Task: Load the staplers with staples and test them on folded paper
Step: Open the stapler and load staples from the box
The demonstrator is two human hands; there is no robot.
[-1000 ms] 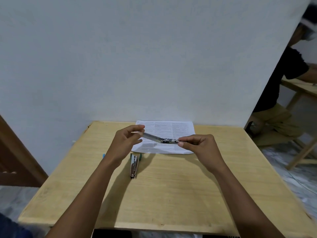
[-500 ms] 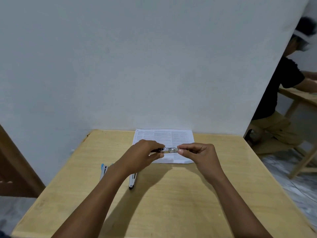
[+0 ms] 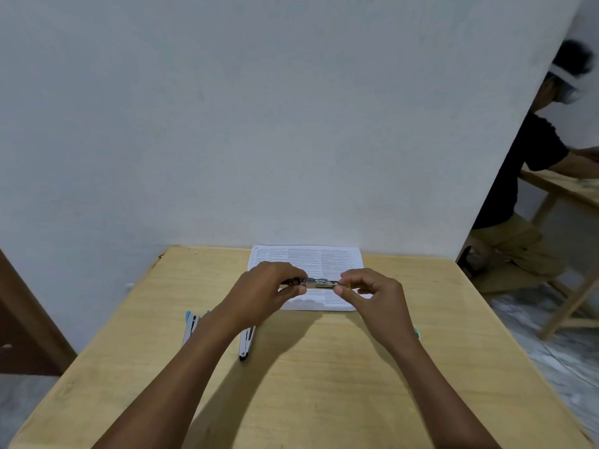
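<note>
I hold a small metal stapler [image 3: 319, 283] level above the printed paper [image 3: 306, 275] at the back of the wooden table [image 3: 324, 384]. My left hand [image 3: 265, 293] grips its left end with curled fingers. My right hand [image 3: 369, 296] pinches its right end between thumb and forefinger. A second stapler with blue trim [image 3: 190, 327] lies on the table at the left. A third stapler [image 3: 246, 343] lies partly under my left forearm. Staples are too small to make out.
A white wall rises right behind the table. A small green object [image 3: 416, 332] peeks out beside my right wrist. Another person [image 3: 531, 176] sits at a second wooden table [image 3: 564, 186] at the far right. A brown door edge [image 3: 19, 319] stands at the left.
My left hand slid right along the stapler, closing its raised metal arm flat; both hands now hold its ends. The camera tilted up a little.
</note>
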